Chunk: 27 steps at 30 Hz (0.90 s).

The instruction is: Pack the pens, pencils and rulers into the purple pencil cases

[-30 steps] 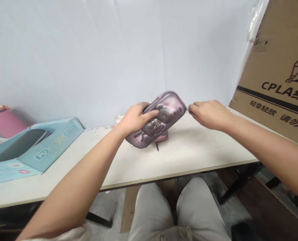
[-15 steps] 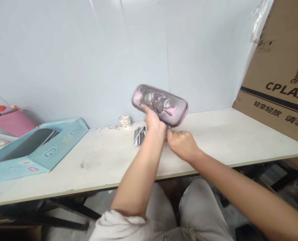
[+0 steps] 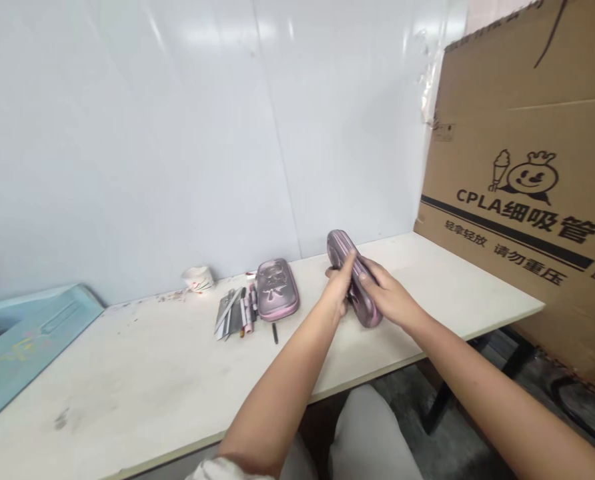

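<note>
Both hands hold a shiny purple-pink pencil case [image 3: 366,308] on edge, just above the right half of the table. My left hand [image 3: 340,285] grips its left side, thumb up along the edge. On the other side my right hand [image 3: 387,293] is closed round it, fingers near the zip. A second pencil case [image 3: 277,290] of the same colour, with a raised figure on its lid, lies on the table to the left. Beside it are several pens [image 3: 248,310], silver rulers [image 3: 228,315] and a small black pen-like stick [image 3: 275,333].
A white paper cup [image 3: 198,279] stands near the wall among dark crumbs. At the far left lies a light-blue box [image 3: 42,343]. A large cardboard carton [image 3: 507,167] rises at the right end of the white table [image 3: 142,387].
The view has swung right. The held pencil case has come down from its raised position and turned from lid-on to edge-on. The second case and the pens now show.
</note>
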Tool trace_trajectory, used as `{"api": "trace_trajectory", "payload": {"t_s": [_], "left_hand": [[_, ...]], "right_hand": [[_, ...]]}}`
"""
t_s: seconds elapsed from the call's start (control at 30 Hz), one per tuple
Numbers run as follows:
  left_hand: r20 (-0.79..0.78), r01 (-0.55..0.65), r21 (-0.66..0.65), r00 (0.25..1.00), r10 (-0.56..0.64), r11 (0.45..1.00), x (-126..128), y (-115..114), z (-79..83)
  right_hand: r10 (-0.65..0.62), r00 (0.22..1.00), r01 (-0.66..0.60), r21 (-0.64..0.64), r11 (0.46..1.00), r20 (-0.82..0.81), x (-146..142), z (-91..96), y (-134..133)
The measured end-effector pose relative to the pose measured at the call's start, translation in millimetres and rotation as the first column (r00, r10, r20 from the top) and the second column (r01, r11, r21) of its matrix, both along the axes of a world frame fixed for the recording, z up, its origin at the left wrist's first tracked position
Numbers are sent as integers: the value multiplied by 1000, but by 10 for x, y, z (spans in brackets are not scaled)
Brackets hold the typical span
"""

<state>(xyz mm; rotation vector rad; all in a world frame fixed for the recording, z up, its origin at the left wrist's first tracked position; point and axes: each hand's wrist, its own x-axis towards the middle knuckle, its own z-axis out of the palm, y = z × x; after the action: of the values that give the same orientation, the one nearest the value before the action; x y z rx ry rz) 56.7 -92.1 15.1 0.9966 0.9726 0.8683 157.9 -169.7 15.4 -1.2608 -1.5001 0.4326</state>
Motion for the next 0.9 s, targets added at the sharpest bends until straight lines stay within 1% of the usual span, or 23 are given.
{"api": "trace_trajectory", "payload": {"t_s": [0.03,0.1,0.17,0.2,0.23,0.3,0.33,0.37,0.4,0.47,0.5,0.53,0.57,0.6,0.63,0.67,0.7,0.77,0.8,0.83,0.9], "left_hand": [[-61,25,28,998,-23,999,101,-42,-15],[-112,81,60,991,-74,995,253,-85,-37],[-155,107,55,983,-98,993,346,-75,-57],[-170,114,45,980,-105,992,373,-53,-66],[-173,120,34,978,-113,992,388,-21,-74],[-135,149,8,980,-146,989,377,68,-81],[-116,162,6,980,-160,987,352,123,-80],[-124,171,20,978,-167,985,318,182,-78],[-176,164,56,973,-152,985,279,240,-76],[-341,96,198,940,-23,976,207,334,-86],[-433,83,304,899,61,949,188,357,-105],[-524,114,411,842,132,905,188,360,-136],[-606,197,489,777,169,849,209,343,-179],[-702,331,541,684,198,773,254,309,-232],[-793,482,512,584,175,711,320,264,-292],[-851,597,449,513,114,664,403,217,-352],[-878,650,411,471,86,639,496,174,-406],[-897,684,374,439,57,626,688,127,-475],[-900,686,361,434,43,631,776,126,-482],[-892,673,367,450,38,642,854,138,-466],[-850,625,411,526,31,664,982,194,-362]], "right_hand": [[-8,1000,8,5,1000,-4,48,-49,12],[17,998,-20,-37,999,-68,194,-177,23],[38,989,-52,-93,994,-145,390,-316,24],[18,985,-39,-119,992,-169,496,-382,25],[-28,983,1,-146,989,-183,601,-444,28],[-160,964,113,-216,970,-211,795,-554,37],[-216,947,155,-252,955,-237,881,-602,40],[-250,929,171,-284,944,-273,958,-645,43],[-260,914,162,-305,938,-313,1027,-682,43],[-242,894,117,-325,938,-376,1138,-744,35],[-234,890,102,-329,939,-392,1177,-769,27],[-232,888,96,-334,938,-397,1203,-791,18],[-237,887,98,-340,935,-396,1214,-812,6],[-243,888,102,-347,932,-391,1209,-833,-7],[-247,889,106,-351,930,-386,1189,-855,-19],[-244,891,104,-350,931,-383,1156,-877,-31],[-235,894,99,-344,934,-382,1116,-901,-39],[-230,895,105,-320,942,-383,1038,-939,-43],[-235,892,117,-306,945,-385,1015,-943,-37],[-250,889,139,-294,946,-383,1010,-928,-28],[-294,886,200,-276,940,-360,1058,-811,-3]]}}
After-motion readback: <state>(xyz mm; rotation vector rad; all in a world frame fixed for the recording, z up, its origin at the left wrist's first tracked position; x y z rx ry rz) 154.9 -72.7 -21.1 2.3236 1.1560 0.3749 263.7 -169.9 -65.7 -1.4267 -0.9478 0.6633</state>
